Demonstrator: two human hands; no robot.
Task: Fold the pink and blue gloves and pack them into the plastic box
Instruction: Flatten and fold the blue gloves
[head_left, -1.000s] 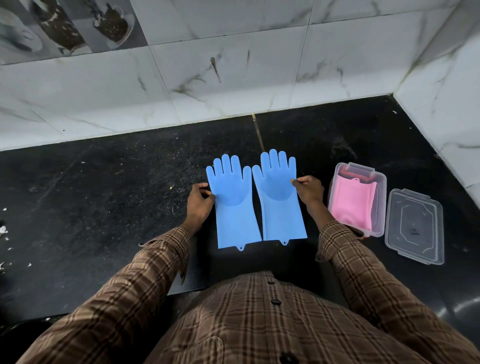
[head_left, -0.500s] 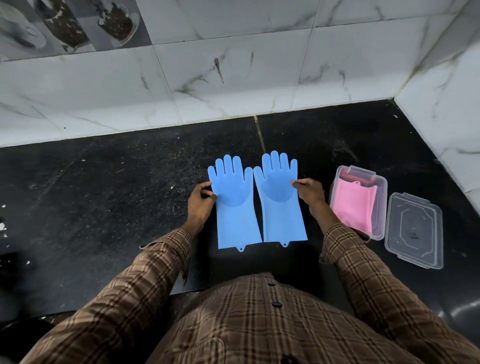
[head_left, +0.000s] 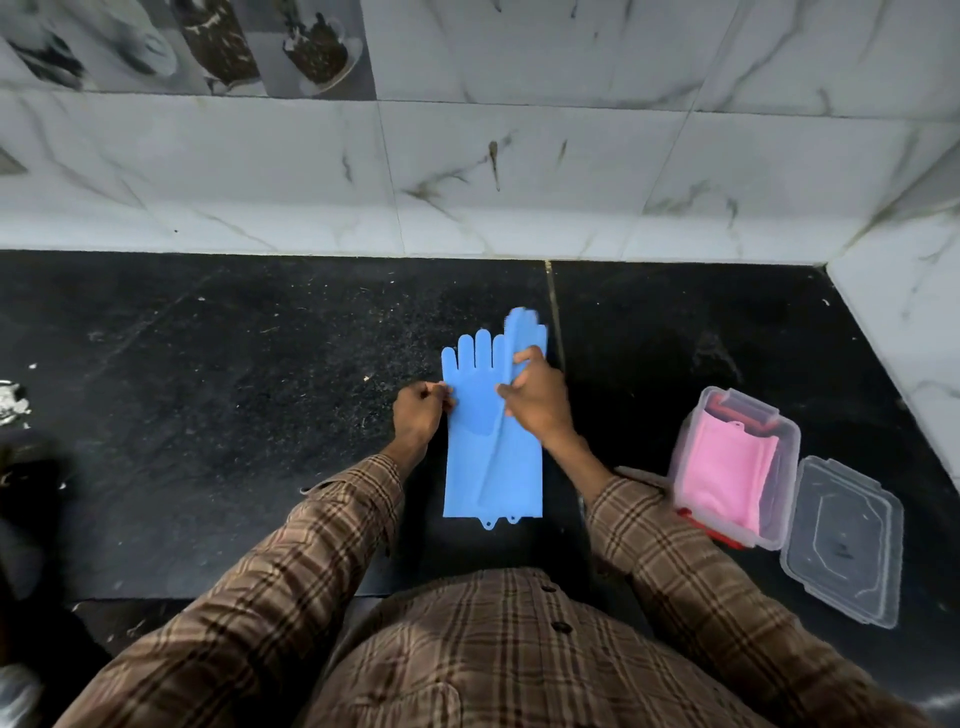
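Two blue gloves lie on the black counter in front of me. The left blue glove (head_left: 467, 457) lies flat, fingers pointing to the wall. My left hand (head_left: 418, 415) pinches its left edge near the thumb. My right hand (head_left: 535, 402) grips the right blue glove (head_left: 522, 338) and holds it tilted on edge over the left one, its fingers blurred. To the right stands the clear plastic box (head_left: 685, 457) with the folded pink gloves (head_left: 724, 478) inside.
The box's clear lid (head_left: 844, 540) lies flat just right of the box. A marble-tiled wall (head_left: 467, 182) runs along the back and turns forward at the right corner. The black counter (head_left: 208, 415) stretches left, with small white debris at its far left edge.
The right glove lay flat beside the left one before. My right hand has lifted it and swung it leftward over the left glove. My left hand has stayed at the left glove's edge.
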